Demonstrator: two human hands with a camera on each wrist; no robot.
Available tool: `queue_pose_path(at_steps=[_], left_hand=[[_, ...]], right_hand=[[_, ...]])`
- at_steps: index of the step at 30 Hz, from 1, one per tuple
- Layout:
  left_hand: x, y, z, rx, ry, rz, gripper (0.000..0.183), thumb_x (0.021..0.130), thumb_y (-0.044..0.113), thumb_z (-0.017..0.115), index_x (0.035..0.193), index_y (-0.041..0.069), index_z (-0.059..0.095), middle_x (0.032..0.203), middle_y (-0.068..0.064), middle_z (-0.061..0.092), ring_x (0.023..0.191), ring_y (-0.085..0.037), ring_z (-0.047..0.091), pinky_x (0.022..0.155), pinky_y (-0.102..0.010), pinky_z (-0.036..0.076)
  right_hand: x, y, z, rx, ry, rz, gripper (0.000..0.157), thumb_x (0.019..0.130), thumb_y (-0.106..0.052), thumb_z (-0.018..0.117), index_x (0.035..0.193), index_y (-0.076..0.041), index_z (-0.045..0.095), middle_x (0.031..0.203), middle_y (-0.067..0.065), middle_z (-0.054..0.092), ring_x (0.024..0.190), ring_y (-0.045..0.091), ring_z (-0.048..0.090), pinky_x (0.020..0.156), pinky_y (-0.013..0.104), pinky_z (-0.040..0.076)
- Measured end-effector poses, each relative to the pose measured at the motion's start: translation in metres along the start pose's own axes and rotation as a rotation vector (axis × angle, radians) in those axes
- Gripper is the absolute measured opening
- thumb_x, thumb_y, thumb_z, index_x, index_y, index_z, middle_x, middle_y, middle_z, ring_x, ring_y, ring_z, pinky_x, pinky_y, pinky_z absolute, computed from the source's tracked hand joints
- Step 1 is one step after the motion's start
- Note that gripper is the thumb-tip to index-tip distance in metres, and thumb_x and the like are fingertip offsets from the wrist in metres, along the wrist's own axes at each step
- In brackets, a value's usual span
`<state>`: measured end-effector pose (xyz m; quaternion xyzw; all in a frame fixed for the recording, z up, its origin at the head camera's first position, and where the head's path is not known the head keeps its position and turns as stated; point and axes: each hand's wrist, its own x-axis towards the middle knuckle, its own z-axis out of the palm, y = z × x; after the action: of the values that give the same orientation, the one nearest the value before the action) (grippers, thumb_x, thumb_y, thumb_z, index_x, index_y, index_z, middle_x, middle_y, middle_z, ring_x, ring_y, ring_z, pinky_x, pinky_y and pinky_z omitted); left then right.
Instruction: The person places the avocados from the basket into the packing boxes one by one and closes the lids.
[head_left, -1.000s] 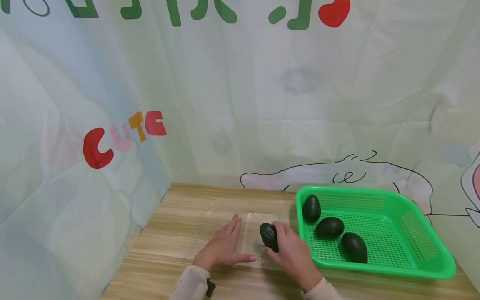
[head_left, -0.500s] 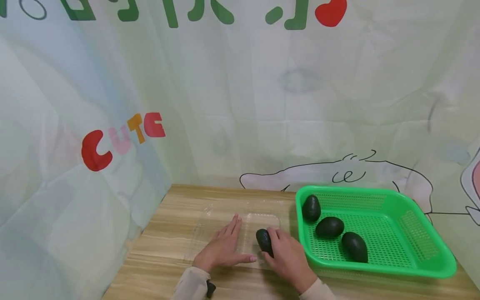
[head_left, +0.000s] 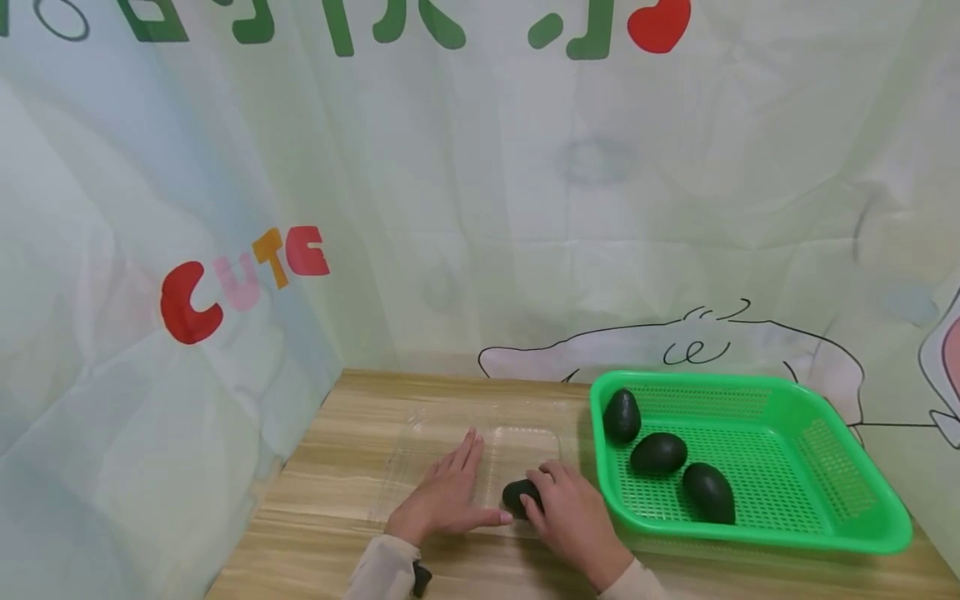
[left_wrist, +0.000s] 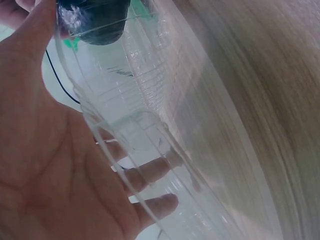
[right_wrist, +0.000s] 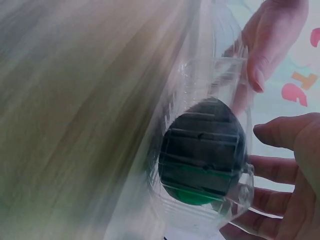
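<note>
A dark avocado (head_left: 516,497) lies on its side in the near right part of a clear plastic box (head_left: 517,437). The box's transparent wall shows in front of it in the right wrist view. My right hand (head_left: 573,517) is right over the fruit, fingers loosely bent and spread; in the right wrist view the thumb (right_wrist: 277,131) stands apart from the avocado, above the rim. My left hand (head_left: 446,492) rests flat over the left part of the box, thumb stretched toward the avocado. Its straight fingers (left_wrist: 150,172) show through the plastic in the left wrist view.
A green basket (head_left: 832,546) stands to the right of the box, with three avocados inside: one upright at the left wall (head_left: 622,417), one lying sideways (head_left: 658,454), one nearer (head_left: 708,493). Printed cloth (head_left: 450,250) hangs behind the wooden table (head_left: 300,492).
The right hand has moved the avocado down and left into the box, turned it more level, and loosened its fingers. The left hand has stayed in place.
</note>
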<state>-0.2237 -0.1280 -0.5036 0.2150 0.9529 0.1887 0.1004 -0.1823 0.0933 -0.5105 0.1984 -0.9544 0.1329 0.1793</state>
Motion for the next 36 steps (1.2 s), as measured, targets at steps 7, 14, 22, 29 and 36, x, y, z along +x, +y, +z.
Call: queue_pose_path(at_steps=[7, 14, 22, 29, 36], left_hand=[[0.001, 0.000, -0.001, -0.001, 0.009, 0.000, 0.125, 0.079, 0.078, 0.066, 0.162, 0.002, 0.013, 0.170, -0.017, 0.005, 0.152, -0.041, 0.023, 0.117, -0.064, 0.027], [0.001, 0.000, -0.001, 0.005, 0.003, 0.003, 0.125, 0.078, 0.079, 0.065, 0.162, 0.002, 0.013, 0.170, -0.017, 0.005, 0.152, -0.041, 0.024, 0.116, -0.064, 0.028], [0.002, -0.001, -0.001, 0.015, 0.007, 0.015, 0.126, 0.079, 0.080, 0.064, 0.162, 0.001, 0.013, 0.170, -0.018, 0.005, 0.152, -0.041, 0.024, 0.115, -0.065, 0.029], [0.001, -0.001, 0.000, 0.004, 0.005, 0.011, 0.125, 0.078, 0.079, 0.066, 0.162, 0.002, 0.014, 0.170, -0.017, 0.006, 0.151, -0.041, 0.025, 0.114, -0.066, 0.029], [0.000, 0.000, 0.000, 0.002, 0.000, 0.011, 0.126, 0.077, 0.079, 0.066, 0.162, 0.002, 0.014, 0.170, -0.018, 0.006, 0.152, -0.041, 0.024, 0.115, -0.066, 0.029]], right_hand=[[0.002, 0.004, -0.006, 0.018, 0.079, -0.018, 0.026, 0.089, -0.030, 0.076, 0.106, -0.012, 0.074, 0.105, 0.005, 0.070, 0.097, 0.024, 0.066, 0.082, 0.040, 0.057], [0.001, 0.002, -0.012, 0.036, 0.050, 0.005, 0.027, 0.090, -0.032, 0.076, 0.108, -0.012, 0.074, 0.108, 0.004, 0.070, 0.101, 0.023, 0.066, 0.086, 0.040, 0.057], [0.002, 0.004, -0.019, 0.058, 0.032, 0.058, 0.031, 0.090, -0.034, 0.076, 0.112, -0.012, 0.073, 0.114, 0.007, 0.069, 0.107, 0.024, 0.064, 0.087, 0.042, 0.057], [-0.001, 0.010, -0.022, 0.068, 0.114, 0.038, 0.029, 0.088, -0.030, 0.077, 0.110, -0.012, 0.072, 0.108, 0.005, 0.069, 0.100, 0.023, 0.065, 0.078, 0.040, 0.058], [0.000, 0.015, -0.028, 0.066, 0.095, 0.090, 0.030, 0.089, -0.030, 0.077, 0.111, -0.011, 0.073, 0.109, 0.005, 0.068, 0.102, 0.022, 0.065, 0.080, 0.039, 0.059]])
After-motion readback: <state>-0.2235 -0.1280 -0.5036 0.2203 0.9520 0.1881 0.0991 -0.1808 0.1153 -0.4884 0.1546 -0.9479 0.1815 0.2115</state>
